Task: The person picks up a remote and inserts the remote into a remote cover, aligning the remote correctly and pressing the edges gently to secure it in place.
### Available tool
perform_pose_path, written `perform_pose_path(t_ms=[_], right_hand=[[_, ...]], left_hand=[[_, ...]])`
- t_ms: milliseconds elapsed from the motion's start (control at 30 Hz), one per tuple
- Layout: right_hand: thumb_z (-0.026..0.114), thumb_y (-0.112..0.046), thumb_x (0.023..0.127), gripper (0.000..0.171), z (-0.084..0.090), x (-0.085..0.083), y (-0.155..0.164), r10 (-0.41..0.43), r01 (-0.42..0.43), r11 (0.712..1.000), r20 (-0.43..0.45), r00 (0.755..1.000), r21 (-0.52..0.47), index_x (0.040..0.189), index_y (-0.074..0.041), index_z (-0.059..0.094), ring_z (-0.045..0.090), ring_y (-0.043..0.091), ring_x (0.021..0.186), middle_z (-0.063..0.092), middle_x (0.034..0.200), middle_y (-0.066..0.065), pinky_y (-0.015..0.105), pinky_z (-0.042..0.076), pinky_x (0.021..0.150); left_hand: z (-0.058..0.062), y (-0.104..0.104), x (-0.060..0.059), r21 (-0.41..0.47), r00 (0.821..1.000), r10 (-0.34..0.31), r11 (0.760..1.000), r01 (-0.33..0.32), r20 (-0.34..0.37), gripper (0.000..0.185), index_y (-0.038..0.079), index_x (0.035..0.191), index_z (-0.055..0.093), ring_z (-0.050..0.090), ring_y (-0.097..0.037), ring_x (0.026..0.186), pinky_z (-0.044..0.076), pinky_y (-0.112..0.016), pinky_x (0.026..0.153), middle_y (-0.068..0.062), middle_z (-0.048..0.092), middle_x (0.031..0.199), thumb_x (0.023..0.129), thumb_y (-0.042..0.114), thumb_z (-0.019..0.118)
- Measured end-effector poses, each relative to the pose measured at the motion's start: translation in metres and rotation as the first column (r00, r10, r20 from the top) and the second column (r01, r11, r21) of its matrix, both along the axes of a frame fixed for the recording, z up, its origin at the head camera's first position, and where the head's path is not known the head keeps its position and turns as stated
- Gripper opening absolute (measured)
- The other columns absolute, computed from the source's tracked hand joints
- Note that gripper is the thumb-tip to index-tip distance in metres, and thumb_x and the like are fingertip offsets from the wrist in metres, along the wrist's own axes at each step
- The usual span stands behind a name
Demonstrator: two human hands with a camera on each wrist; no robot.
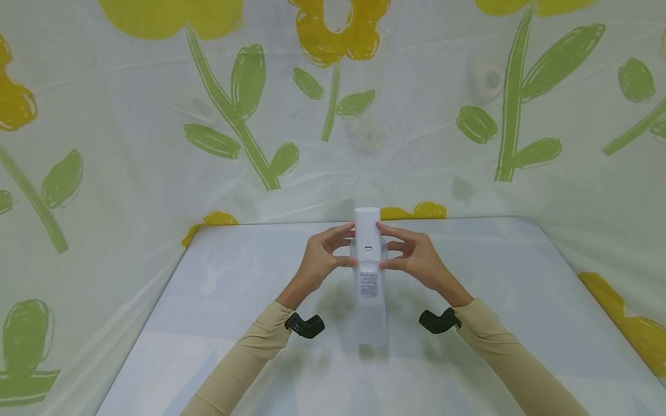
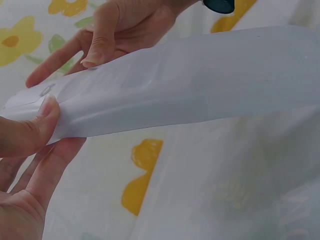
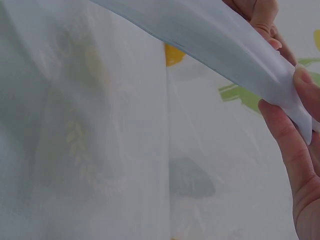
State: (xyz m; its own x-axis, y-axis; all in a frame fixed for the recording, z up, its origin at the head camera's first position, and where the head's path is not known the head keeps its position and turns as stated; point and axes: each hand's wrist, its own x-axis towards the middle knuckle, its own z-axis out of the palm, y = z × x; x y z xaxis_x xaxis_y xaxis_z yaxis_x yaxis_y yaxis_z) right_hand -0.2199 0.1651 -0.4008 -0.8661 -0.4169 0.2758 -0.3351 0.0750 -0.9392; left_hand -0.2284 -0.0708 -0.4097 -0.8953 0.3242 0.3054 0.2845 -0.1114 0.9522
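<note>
Both hands pinched a white pouch above the table

The left hand [image 1: 317, 263] and right hand [image 1: 416, 260] each nipped a side of the white pouch [image 1: 369, 277] near its top; its lower end rested on the pale table cover [image 1: 234, 289] nearer the person

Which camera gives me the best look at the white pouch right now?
The head view: the whole pouch shows, held between left hand and right hand. The left wrist view shows only its side, and the right wrist view just an edge.
</note>
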Motion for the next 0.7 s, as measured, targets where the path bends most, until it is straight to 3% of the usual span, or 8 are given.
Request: perform_pose_path(t_ms=[367,567,700], right_hand=[[0.079,-0.004,0.075,0.071,-0.0013,-0.0006,0.0020,0.000,0.000,1.000,0.020,1.000,-0.002,0.139,-0.010,0.048,0.060,0.032,0.106,0.046,0.142,0.007,0.038,0.055,0.079],[0.077,-0.001,0.076,0.072,-0.0014,-0.0004,0.0027,0.012,-0.012,1.000,0.021,1.000,-0.014,0.140,-0.009,0.046,0.060,0.033,0.106,0.042,0.145,0.008,0.038,0.055,0.080],[0.076,-0.002,0.078,0.076,-0.0010,-0.0006,0.0017,0.027,-0.027,1.000,0.034,0.999,-0.014,0.144,-0.015,0.042,0.059,0.033,0.109,0.038,0.148,0.005,0.039,0.055,0.080]], left_hand=[[-0.0011,0.0028,0.0004,0.012,1.000,0.009,1.000,-0.009,0.021,0.067,0.003,0.129,0.057,0.061,-0.029,0.105,0.056,-0.038,0.078,-0.016,0.061,0.122,0.067,-0.014,0.077],[-0.0006,0.0040,-0.0002,0.001,1.000,-0.010,1.000,0.010,-0.006,0.067,0.001,0.131,0.054,0.060,-0.031,0.107,0.055,-0.038,0.079,-0.018,0.058,0.125,0.069,-0.013,0.076],[0.0007,0.0045,-0.0003,-0.023,1.000,-0.013,1.000,0.012,-0.025,0.070,0.004,0.136,0.050,0.058,-0.031,0.110,0.055,-0.038,0.081,-0.016,0.055,0.129,0.072,-0.012,0.074]])
